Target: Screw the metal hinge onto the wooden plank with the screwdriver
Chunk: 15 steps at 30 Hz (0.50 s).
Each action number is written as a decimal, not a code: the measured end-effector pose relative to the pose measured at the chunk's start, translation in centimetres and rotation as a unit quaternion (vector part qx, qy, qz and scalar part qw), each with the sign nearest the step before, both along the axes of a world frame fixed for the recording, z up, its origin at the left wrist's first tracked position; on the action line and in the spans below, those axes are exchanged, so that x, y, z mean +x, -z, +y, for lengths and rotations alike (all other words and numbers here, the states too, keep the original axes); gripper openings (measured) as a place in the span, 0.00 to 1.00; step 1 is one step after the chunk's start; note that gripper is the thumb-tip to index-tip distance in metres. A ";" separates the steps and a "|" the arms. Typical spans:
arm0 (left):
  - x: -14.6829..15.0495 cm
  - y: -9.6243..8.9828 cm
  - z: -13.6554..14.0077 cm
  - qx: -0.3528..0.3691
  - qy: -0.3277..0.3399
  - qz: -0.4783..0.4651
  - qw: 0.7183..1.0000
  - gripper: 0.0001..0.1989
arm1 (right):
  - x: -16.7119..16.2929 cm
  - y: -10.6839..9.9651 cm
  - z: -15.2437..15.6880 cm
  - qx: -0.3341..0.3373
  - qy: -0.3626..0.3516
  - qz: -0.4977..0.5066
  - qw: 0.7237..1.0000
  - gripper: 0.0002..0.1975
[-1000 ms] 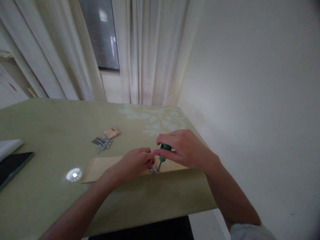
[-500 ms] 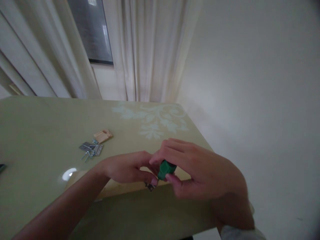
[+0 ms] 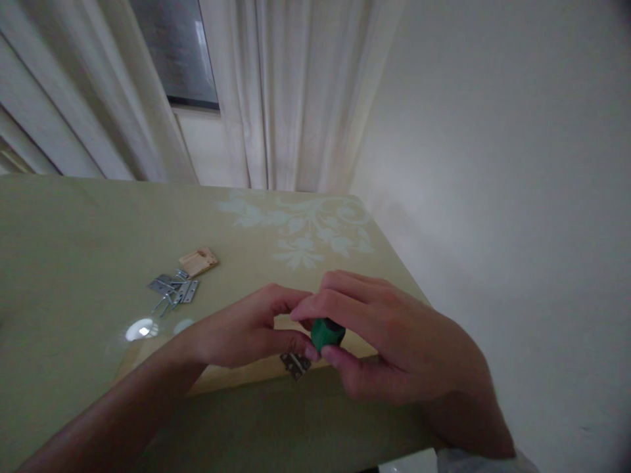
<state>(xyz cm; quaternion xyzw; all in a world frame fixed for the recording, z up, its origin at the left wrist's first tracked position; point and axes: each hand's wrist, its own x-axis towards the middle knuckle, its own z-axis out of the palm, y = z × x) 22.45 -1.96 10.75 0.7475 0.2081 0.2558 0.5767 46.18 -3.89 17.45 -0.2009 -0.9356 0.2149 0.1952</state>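
My right hand [image 3: 389, 341] grips the green handle of a screwdriver [image 3: 327, 332], held upright over a small metal hinge [image 3: 294, 363]. The hinge lies at the front edge of a thin wooden board [image 3: 236, 378] on the green table [image 3: 73, 236]. My left hand [image 3: 246, 332] rests on the board, its fingertips pressed down right beside the hinge and the screwdriver shaft. The screwdriver tip is hidden by my fingers.
Several loose metal hinges and screws [image 3: 172, 291] lie at the left middle of the table, next to a small wooden piece [image 3: 198, 261]. White curtains [image 3: 276, 92] hang behind the table, and a plain wall stands to the right. The table's right edge is near my right hand.
My head has come closer, so hands and board look larger and lower. My right hand has shifted its hold on the green handle. A dark tablet at the left has left the view.
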 end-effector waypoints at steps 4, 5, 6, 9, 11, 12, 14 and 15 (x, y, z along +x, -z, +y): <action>0.2 -0.3 -0.2 0.039 -0.050 0.025 0.998 0.10 | 0.0 0.4 -0.1 0.011 0.033 0.024 0.999 0.15; 0.2 -0.4 -0.2 0.047 -0.048 0.039 0.997 0.12 | 0.0 0.5 -0.2 0.013 0.036 0.028 0.999 0.15; 0.2 -0.4 -0.2 0.053 -0.037 0.055 0.996 0.12 | 0.0 0.6 -0.2 0.017 0.033 0.030 0.999 0.14; 0.1 0.0 -0.1 0.070 0.019 0.115 0.991 0.10 | -0.1 0.7 -0.3 0.036 0.006 0.028 0.999 0.09; 0.3 0.5 -0.1 0.084 0.040 0.138 0.986 0.07 | -0.2 0.8 -0.4 0.039 -0.003 0.026 0.999 0.11; 0.4 0.7 -0.2 0.089 0.044 0.140 0.985 0.07 | -0.3 0.8 -0.4 0.035 -0.004 0.029 0.999 0.11; 0.8 1.2 -0.2 0.104 0.056 0.133 0.984 0.08 | -0.4 1.0 -0.3 0.032 -0.006 0.036 0.999 0.10; 1.0 1.5 -0.3 0.110 0.062 0.131 0.983 0.08 | -0.5 1.1 -0.2 0.040 -0.003 0.041 0.998 0.08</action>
